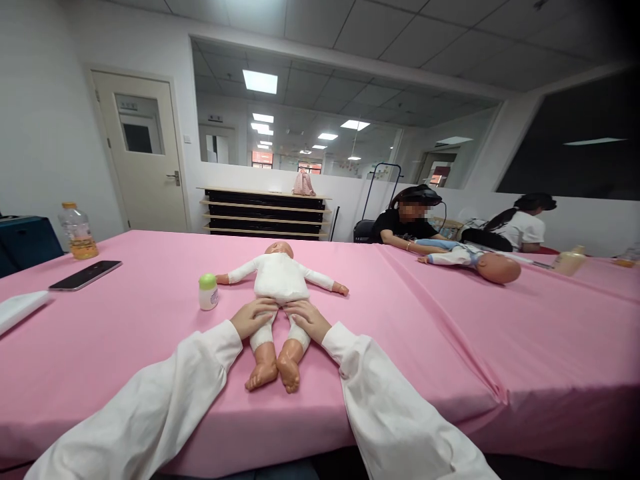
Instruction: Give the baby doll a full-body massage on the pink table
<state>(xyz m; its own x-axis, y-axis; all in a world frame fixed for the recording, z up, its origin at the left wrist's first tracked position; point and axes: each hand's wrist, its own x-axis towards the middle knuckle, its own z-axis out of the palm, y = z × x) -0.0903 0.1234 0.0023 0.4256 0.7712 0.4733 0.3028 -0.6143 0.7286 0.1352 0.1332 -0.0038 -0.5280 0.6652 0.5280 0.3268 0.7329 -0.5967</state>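
A baby doll (283, 277) with a white cloth body lies on its back on the pink-covered table (165, 373), its feet toward me and its arms spread wide. My left hand (256, 316) rests with fingers stretched across the top of one leg. On the other leg lies my right hand (306, 319), fingers also extended and flat. Both hands touch the white cloth just below the doll's belly. Left of the doll stands a small bottle (208, 292) with a green cap, upright and apart from my hands.
A phone (86, 275), a drink bottle (77, 233) and a white object (23, 308) sit at the left. Across the table on the right, a person (407, 220) reaches to another doll (470, 259). A second person (520, 223) sits farther right, near a beige bottle (569, 260).
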